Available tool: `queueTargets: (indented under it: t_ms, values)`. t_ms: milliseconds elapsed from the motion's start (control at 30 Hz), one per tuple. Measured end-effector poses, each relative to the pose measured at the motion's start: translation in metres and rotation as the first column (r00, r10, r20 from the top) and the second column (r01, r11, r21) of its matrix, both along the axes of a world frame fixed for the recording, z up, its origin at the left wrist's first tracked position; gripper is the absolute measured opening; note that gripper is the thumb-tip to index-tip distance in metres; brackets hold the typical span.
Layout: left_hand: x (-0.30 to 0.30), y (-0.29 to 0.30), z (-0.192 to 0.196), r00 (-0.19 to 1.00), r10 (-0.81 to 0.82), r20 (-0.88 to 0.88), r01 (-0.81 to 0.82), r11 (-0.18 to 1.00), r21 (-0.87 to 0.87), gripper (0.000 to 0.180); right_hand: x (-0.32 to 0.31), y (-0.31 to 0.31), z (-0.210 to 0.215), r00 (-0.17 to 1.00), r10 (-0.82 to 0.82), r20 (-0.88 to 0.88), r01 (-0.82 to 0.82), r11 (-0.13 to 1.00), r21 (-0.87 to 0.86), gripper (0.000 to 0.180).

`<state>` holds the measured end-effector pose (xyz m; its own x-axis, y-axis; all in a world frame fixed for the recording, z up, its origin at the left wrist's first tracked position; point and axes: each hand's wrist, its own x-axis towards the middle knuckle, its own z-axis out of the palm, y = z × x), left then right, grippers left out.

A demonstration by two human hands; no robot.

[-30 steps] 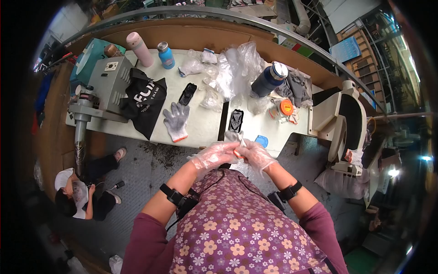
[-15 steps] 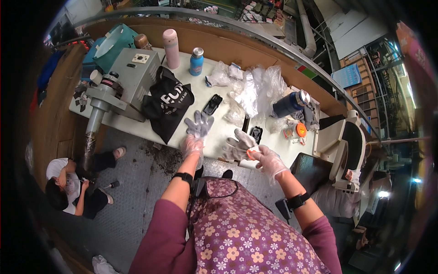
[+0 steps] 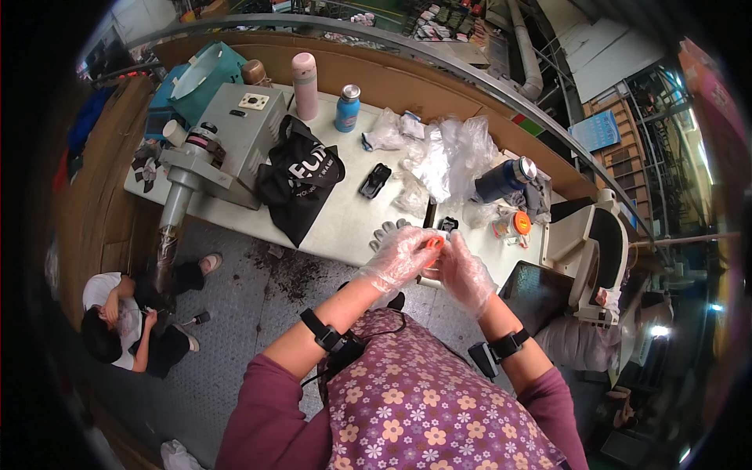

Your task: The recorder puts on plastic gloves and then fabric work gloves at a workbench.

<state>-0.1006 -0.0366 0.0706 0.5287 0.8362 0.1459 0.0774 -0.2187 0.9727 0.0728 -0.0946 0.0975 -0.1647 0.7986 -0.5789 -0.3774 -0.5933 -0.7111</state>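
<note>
My left hand (image 3: 403,257) and my right hand (image 3: 467,276), both in thin clear plastic gloves, meet in front of the table edge. Grey fingers of a knitted work glove (image 3: 387,233) stick out behind my left hand; the rest of it is covered. Between my hands shows the orange cuff (image 3: 435,244) of this glove, and the left fingers pinch it. My right fingers are bent against the other side of the cuff. Just beyond the hands lies a small black plastic piece (image 3: 448,225); a larger black plastic tray (image 3: 376,181) lies farther left.
On the white table (image 3: 329,223) stand a grey machine (image 3: 235,145), a black cloth bag (image 3: 300,184), a pink bottle (image 3: 305,88), a blue bottle (image 3: 348,110), crumpled clear plastic bags (image 3: 435,160), a dark blue flask (image 3: 501,180) and an orange-lidded jar (image 3: 517,225). A person (image 3: 117,321) sits low at left.
My left hand has moved right, from the grey glove at the left to beside my right hand. The fingers of both hands now close around the orange cuff. The view has shifted slightly.
</note>
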Motion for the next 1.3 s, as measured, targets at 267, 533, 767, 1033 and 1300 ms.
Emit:
queueTargets:
  t_ms: [267, 533, 767, 1033, 1300]
  values:
    - [0.012, 0.003, -0.009, 0.983, 0.143, -0.111, -0.125, 0.980, 0.156, 0.021, -0.010, -0.002, 0.009, 0.955, 0.093, 0.283, -0.109, 0.993, 0.040, 0.069]
    - [0.032, 0.005, -0.031, 0.980, 0.060, 0.192, 0.039, 0.880, -0.473, 0.012, 0.011, 0.001, 0.027, 0.972, 0.006, 0.235, -0.011, 1.000, 0.018, 0.055]
    - [0.042, 0.003, -0.027, 0.985, 0.169, -0.027, -0.165, 0.900, -0.404, 0.009, 0.008, 0.002, -0.008, 0.839, -0.009, 0.545, 0.020, 1.000, -0.014, 0.026]
    - [0.045, -0.009, -0.003, 0.986, -0.049, 0.162, -0.013, 0.934, 0.357, 0.018, 0.032, 0.002, -0.039, 0.566, 0.263, 0.781, -0.216, 0.962, -0.168, 0.020]
    - [0.039, 0.010, -0.009, 0.984, 0.076, 0.164, -0.116, 0.962, 0.249, 0.024, 0.040, -0.001, -0.010, 0.402, 0.310, 0.862, -0.307, 0.932, -0.192, 0.026]
